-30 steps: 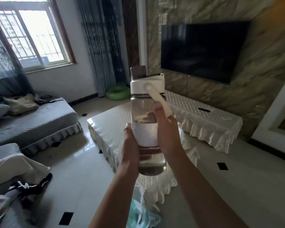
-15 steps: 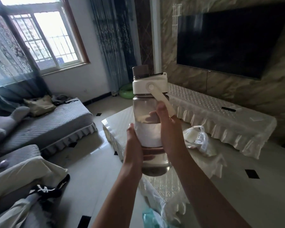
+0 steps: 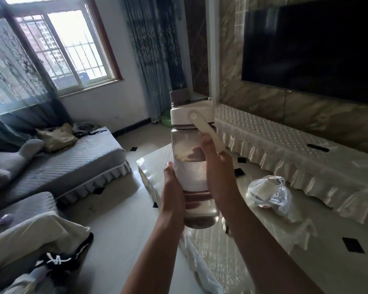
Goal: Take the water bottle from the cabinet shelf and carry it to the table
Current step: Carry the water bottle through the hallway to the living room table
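Both grips, left hand (image 3: 172, 187) and right hand (image 3: 218, 166), wrapped tight around upright water bottle (image 3: 192, 158), held aloft. Beneath and beyond: worktop (image 3: 232, 209) corner; plastic bag (image 3: 270, 193) rightward; bare floor (image 3: 119, 211) leftward.

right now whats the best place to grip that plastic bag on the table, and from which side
Take the plastic bag by its bunched handles at the top, coming from above. It lies slumped on the table with something pale inside, so the thin sides would probably just crumple, while the gathered top stands up clear. Both the left hand and right hand are around the water bottle, so one must be freed first.
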{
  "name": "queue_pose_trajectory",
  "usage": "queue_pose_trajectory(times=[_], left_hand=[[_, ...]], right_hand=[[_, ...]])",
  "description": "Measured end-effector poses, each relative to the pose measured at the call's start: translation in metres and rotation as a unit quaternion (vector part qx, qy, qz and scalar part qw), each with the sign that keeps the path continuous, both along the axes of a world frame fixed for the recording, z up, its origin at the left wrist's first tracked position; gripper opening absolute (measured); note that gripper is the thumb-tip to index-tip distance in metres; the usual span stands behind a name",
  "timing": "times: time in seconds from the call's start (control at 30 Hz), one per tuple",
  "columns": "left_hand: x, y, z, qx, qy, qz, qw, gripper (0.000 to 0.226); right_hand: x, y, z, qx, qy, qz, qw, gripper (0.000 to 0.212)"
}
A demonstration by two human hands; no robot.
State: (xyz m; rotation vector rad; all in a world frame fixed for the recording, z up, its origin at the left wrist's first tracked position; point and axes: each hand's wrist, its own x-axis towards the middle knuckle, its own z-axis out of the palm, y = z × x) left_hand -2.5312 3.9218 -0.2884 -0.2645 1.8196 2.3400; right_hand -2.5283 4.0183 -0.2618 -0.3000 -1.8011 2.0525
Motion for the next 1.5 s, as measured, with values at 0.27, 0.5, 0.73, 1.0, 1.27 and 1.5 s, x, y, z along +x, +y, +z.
queue_pose_trajectory(times=[0.27, 0.5, 0.73, 1.0, 1.27, 1.5], left_hand=[[-0.069, 0.018, -0.008, 0.024, -0.003, -0.081, 0.996, 0.076], [-0.147, 0.017, -0.018, 0.023, -0.025, -0.167, 0.985, 0.073], [-0.246, -0.018, -0.044, 0.077, -0.026, -0.276, 0.958, 0.071], [-0.289, -0.049, -0.069, 0.086, -0.022, -0.341, 0.936, 0.067], [-0.297, -0.069, -0.087, 0.081, -0.004, -0.353, 0.932, 0.067], [-0.292, -0.087, -0.098, 0.059, -0.015, -0.351, 0.934, 0.071]], right_hand=[[-0.053, 0.017, 0.001, 0.021, 0.008, -0.064, 0.998, 0.079], [-0.113, 0.007, -0.012, 0.02, 0.032, -0.166, 0.985, 0.069], [-0.19, -0.041, -0.033, 0.051, 0.039, -0.26, 0.964, 0.08], [-0.225, -0.079, -0.048, 0.059, 0.022, -0.314, 0.947, 0.086], [-0.232, -0.099, -0.062, 0.084, 0.01, -0.293, 0.952, 0.074], [-0.227, -0.113, -0.084, 0.055, -0.011, -0.295, 0.954, 0.066]])
